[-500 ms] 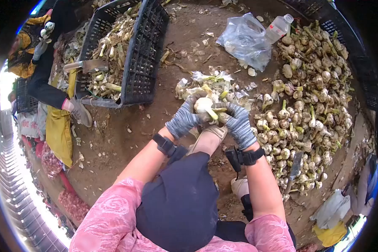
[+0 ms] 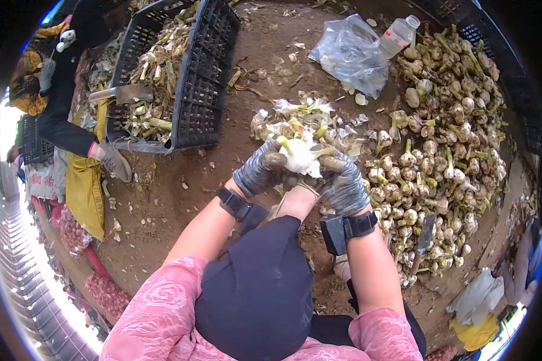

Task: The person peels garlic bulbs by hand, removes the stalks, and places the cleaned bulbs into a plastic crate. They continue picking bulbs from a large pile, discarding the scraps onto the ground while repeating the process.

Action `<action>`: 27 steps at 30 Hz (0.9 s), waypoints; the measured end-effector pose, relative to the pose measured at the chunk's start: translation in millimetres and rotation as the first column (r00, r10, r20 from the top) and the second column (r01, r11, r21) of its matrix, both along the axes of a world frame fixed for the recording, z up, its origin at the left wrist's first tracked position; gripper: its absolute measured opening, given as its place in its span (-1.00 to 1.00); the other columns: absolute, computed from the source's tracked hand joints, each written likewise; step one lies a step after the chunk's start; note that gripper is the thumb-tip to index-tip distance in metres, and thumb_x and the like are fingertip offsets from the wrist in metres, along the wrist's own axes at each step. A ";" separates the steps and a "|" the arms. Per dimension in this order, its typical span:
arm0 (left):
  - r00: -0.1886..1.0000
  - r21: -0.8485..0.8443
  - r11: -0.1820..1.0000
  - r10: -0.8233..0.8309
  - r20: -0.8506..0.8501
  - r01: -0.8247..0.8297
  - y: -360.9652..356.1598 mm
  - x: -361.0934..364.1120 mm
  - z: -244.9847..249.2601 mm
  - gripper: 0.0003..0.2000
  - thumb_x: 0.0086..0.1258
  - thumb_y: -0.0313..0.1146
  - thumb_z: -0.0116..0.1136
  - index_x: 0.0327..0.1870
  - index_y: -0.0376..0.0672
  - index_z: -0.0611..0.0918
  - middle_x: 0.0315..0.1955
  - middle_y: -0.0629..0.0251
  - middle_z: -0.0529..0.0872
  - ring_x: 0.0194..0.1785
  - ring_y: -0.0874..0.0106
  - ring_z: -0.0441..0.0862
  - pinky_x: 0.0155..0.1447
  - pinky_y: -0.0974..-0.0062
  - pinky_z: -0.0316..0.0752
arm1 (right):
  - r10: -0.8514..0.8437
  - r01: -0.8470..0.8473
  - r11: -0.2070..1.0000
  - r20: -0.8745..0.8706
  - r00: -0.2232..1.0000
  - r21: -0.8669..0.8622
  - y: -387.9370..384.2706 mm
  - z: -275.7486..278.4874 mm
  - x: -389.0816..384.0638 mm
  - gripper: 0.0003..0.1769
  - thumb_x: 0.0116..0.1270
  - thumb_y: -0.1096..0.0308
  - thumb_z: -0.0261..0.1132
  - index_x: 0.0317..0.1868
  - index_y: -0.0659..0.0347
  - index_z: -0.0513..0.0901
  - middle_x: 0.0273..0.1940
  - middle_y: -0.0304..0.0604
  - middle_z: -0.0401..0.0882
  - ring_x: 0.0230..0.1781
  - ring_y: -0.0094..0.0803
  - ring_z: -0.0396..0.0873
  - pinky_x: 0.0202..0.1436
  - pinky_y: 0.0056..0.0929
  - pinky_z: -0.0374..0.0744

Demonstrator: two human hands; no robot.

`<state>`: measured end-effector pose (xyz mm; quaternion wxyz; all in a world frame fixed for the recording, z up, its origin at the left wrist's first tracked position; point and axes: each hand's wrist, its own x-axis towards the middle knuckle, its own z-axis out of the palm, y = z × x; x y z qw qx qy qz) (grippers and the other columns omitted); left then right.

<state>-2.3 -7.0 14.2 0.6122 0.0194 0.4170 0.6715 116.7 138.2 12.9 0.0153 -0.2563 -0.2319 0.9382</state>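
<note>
We note the dirt floor point(image 2: 156, 204) as the largest surface; everything else sits on or above it.

We record a garlic pile point(image 2: 457, 132) on the right, bulbs with stem stubs attached, spreading down beside our right arm.

We see a black plastic crate point(image 2: 205, 78) at upper left, tilted, holding dry stalks and skins; its near wall blocks part of the contents.

A co-worker point(image 2: 66, 131) sits beyond the crate, at the left edge. A yellow sack point(image 2: 85, 195) lies near that person's shoe.

Our dark cap point(image 2: 256, 289) covers much of our lap in the view. Our leg point(image 2: 298, 203) reaches up under the hands, which hide the foot in part.

A clear plastic bag point(image 2: 350, 57) lies ahead, a clear bottle point(image 2: 398, 38) touching its right side. A heap of peelings point(image 2: 277, 125) lies just beyond the hands, partly covered by them.

One cleaver point(image 2: 132, 93) rests across the crate, handle outward; a second cleaver point(image 2: 426, 233) lies on the pile's near part.

Our left hand point(image 2: 259, 171) and right hand point(image 2: 343, 185), both in grey gloves, hold a garlic bulb point(image 2: 303, 159) between them, above the leg. Fingers sit narrow around it, thumbs on top; we cannot tell the placement of the fingers underneath.
</note>
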 end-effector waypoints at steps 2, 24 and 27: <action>0.998 0.055 0.997 0.050 0.026 -0.051 2.3 5.4 -1.7 -0.28 -0.13 0.08 0.33 0.03 -0.20 0.42 -0.16 0.27 0.56 -0.14 0.45 0.55 -0.13 0.52 0.51 | -0.063 0.077 0.972 0.073 0.995 -0.220 -4.1 25.2 -3.6 -0.72 0.09 0.46 0.12 -0.14 0.30 0.51 -0.24 -0.18 0.53 -0.27 -0.45 0.50 -0.25 -0.48 0.52; 1.000 0.015 1.000 0.021 -0.023 -0.020 2.4 -0.8 3.3 -0.37 0.07 -0.23 0.22 0.19 -0.19 0.29 -0.11 0.26 0.52 -0.11 0.40 0.50 -0.02 0.49 0.41 | -0.068 -0.027 0.874 0.177 0.982 0.485 -18.6 -7.1 -3.8 -0.67 0.08 0.44 0.31 -0.12 0.31 0.51 -0.26 -0.22 0.56 -0.33 -0.50 0.52 -0.23 -0.53 0.50; 0.970 -0.002 0.999 0.051 -0.239 -0.053 5.9 6.4 -7.9 -0.36 0.06 -0.21 0.24 0.19 -0.15 0.29 -0.12 0.29 0.52 -0.15 0.43 0.52 -0.13 0.51 0.46 | 0.027 -0.238 0.446 0.253 0.967 0.863 -22.1 -12.8 -1.9 -0.68 0.12 0.45 0.26 -0.09 0.34 0.48 -0.23 -0.18 0.55 -0.27 -0.55 0.48 -0.19 -0.59 0.47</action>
